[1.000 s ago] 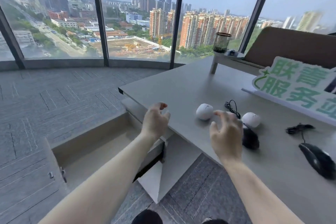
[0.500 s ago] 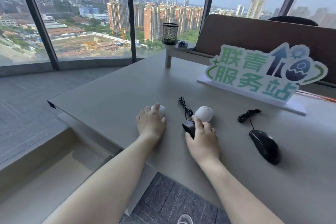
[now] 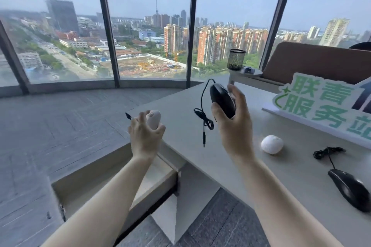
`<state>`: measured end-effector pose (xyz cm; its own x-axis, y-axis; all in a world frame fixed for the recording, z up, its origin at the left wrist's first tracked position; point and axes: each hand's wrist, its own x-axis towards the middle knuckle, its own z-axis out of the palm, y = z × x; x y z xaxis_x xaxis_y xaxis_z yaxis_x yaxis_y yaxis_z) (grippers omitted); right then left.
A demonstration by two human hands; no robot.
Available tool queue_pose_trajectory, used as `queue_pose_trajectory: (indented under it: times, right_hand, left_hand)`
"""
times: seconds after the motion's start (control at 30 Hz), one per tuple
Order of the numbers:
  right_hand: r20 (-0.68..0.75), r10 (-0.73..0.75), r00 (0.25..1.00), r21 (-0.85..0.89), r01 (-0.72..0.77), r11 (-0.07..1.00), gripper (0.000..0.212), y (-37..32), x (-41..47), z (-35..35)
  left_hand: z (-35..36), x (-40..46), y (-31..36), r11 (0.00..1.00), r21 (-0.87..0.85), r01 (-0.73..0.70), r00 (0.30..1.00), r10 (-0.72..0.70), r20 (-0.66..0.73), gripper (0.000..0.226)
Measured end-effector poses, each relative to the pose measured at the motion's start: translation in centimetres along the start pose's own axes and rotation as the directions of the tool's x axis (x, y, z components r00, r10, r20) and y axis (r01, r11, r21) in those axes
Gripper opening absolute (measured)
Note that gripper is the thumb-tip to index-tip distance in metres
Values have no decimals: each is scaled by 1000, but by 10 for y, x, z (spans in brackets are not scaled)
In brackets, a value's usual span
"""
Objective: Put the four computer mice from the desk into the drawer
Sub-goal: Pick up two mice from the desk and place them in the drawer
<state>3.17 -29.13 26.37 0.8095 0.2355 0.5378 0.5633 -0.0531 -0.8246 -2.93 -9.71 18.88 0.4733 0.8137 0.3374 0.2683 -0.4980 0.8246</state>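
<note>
My left hand (image 3: pixel 145 136) grips a white mouse (image 3: pixel 153 119), lifted off the grey desk (image 3: pixel 281 168) near its left corner, above the open drawer (image 3: pixel 90 184). My right hand (image 3: pixel 235 124) holds a black wired mouse (image 3: pixel 221 98) raised over the desk, its cable (image 3: pixel 203 118) and plug dangling. A second white mouse (image 3: pixel 272 144) lies on the desk to the right of that hand. Another black wired mouse (image 3: pixel 350 188) rests near the right edge with its cord bundled behind it. Most of the drawer's inside is hidden by my left arm.
A green-lettered sign (image 3: pixel 325 106) stands along the desk's back right. A black mesh cup (image 3: pixel 236 59) sits on a small raised shelf (image 3: pixel 245 73) at the far end, with a brown panel (image 3: pixel 313 62) behind. Windows and grey carpet (image 3: pixel 60 122) lie to the left.
Both hands have lifted off the desk, each with a mouse: the left with a white one, the right with the black wired one. My view has turned left, showing the drawer again.
</note>
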Motion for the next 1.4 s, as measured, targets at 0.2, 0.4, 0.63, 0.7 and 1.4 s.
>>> queue_pose_trajectory:
  times: [0.2, 0.4, 0.63, 0.7, 1.4]
  right_hand:
    - [175, 114, 978, 206, -149, 967, 45, -17, -27, 87]
    - [397, 261, 880, 110, -328, 938, 41, 31, -59, 171]
    - [523, 469, 711, -448, -239, 862, 51, 133, -90, 254]
    - [548, 549, 631, -614, -142, 776, 59, 157, -94, 270]
    - [436, 153, 887, -345, 7, 938, 28, 92, -49, 178]
  left_hand:
    - [-78, 8, -89, 968, 132, 213, 975, -203, -89, 50]
    - [-89, 14, -180, 861, 293, 416, 903, -429, -21, 57]
    - [-41, 11, -247, 730, 423, 537, 787, -614, 59, 61]
    - [-27, 10, -258, 696, 440, 568, 758, -651, 52, 60]
    - [13, 25, -141, 991, 90, 103, 995, -102, -24, 27]
